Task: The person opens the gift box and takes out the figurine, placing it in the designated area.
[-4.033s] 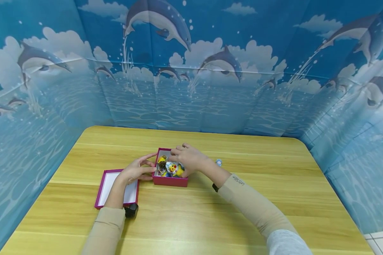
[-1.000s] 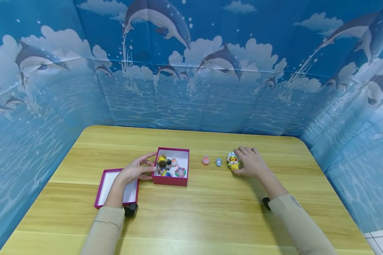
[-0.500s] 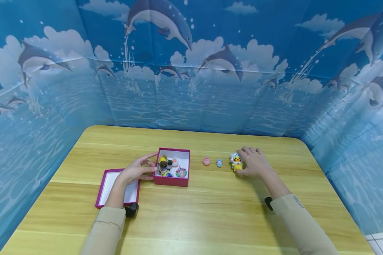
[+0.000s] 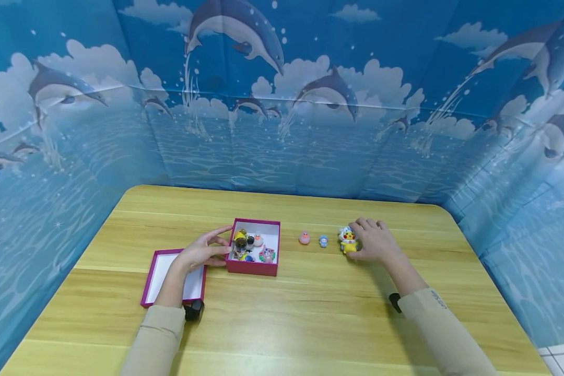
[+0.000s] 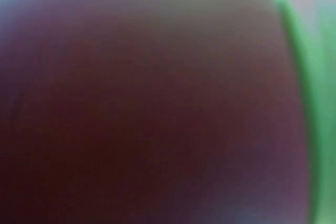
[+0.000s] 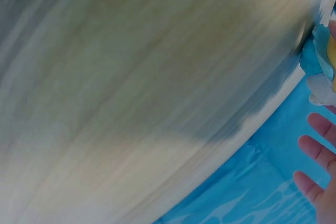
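Note:
In the head view, my left hand (image 4: 203, 251) touches the left wall of a magenta box (image 4: 252, 268) with its fingers spread. Inside that box lie several small toys, among them a pink figure (image 4: 267, 254), a pale duck (image 4: 258, 240) and a yellow-and-brown figure (image 4: 240, 238). To the right, my right hand (image 4: 375, 241) pinches a yellow Pikachu figure (image 4: 349, 243) with a white-and-blue hood, thumb low and forefinger at the top. Part of that figure (image 6: 321, 59) shows at the right wrist view's edge, above straight fingers (image 6: 317, 150). The left wrist view is a dark blur.
A pink duck (image 4: 304, 238) and a small blue figure (image 4: 323, 241) stand in a row between the box and the Pikachu. Under my left forearm lies the box's lid (image 4: 152, 277), white inside up. A dolphin-print curtain (image 4: 282, 151) borders the wooden table (image 4: 310, 324).
My right hand has taken the Pikachu figure from the box to the right end of the row. The pink duck now stands outside the box. Over the last second, almost nothing moves.

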A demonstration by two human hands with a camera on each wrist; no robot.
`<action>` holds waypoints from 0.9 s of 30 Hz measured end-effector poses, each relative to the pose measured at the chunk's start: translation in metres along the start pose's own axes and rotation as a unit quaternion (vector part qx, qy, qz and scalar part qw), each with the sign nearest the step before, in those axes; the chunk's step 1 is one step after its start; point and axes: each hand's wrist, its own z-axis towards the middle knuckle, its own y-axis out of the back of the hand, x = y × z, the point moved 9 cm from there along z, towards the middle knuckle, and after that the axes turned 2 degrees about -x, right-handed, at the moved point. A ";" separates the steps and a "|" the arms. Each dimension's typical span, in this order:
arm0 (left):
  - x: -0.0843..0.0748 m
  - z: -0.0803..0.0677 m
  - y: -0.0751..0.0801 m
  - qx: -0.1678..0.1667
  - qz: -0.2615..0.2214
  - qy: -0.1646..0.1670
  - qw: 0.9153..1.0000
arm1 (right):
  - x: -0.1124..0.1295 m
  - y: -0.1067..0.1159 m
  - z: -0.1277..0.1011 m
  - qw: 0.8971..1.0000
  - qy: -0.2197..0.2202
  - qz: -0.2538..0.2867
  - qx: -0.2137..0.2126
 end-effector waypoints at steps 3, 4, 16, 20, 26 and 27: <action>0.000 0.000 0.000 0.001 0.000 0.000 1.000 | 0.000 0.000 -0.001 1.000 -0.004 0.003 0.000; 0.001 0.000 0.000 0.001 0.000 0.001 1.000 | 0.000 0.000 -0.001 1.000 -0.006 0.004 0.000; 0.000 0.001 0.000 0.003 0.002 -0.003 1.000 | -0.001 -0.001 -0.002 1.000 -0.013 0.005 0.002; 0.001 0.001 0.000 0.002 0.000 -0.001 1.000 | -0.002 -0.002 -0.002 1.000 -0.014 0.001 0.002; 0.001 0.000 0.000 0.000 -0.001 0.002 1.000 | -0.003 -0.003 -0.002 1.000 -0.018 -0.001 0.002; 0.000 0.000 0.000 0.000 -0.001 0.003 1.000 | -0.003 -0.003 -0.002 1.000 -0.018 -0.001 0.001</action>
